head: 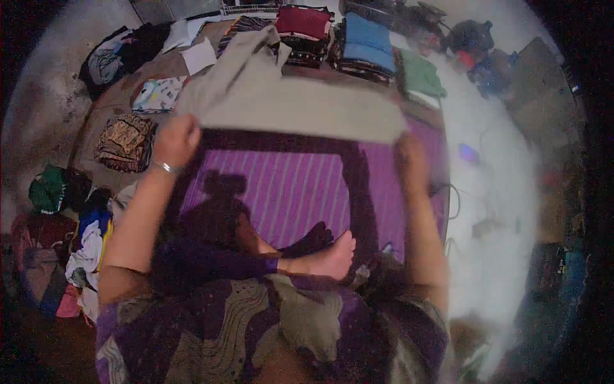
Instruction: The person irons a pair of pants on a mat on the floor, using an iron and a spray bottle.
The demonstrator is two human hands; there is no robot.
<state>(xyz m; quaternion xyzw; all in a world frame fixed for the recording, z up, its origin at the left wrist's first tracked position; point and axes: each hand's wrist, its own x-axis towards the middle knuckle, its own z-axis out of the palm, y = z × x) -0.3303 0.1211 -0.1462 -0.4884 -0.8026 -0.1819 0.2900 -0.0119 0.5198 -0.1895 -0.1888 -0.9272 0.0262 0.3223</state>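
Observation:
A beige cloth garment (307, 103) is stretched out in front of me, its near edge pulled almost straight between both hands. My left hand (176, 139), with a silvery bracelet at the wrist, grips the garment's near left corner. The near right corner is in my right hand (412, 156), which looks blurred. Toward the back, a narrower part like a sleeve or a collar lies bunched up near the folded stacks. Below the garment is a purple striped mat (288, 187), with my bare foot (326, 261) resting over it.
Behind the garment stand folded stacks, one topped with maroon cloth (304, 23), another with blue cloth (368, 43). A green folded cloth (422, 74) lies at the right. Left are a patterned brown stack (125, 141), a white printed cloth (158, 94) and heaped loose clothes (91, 249).

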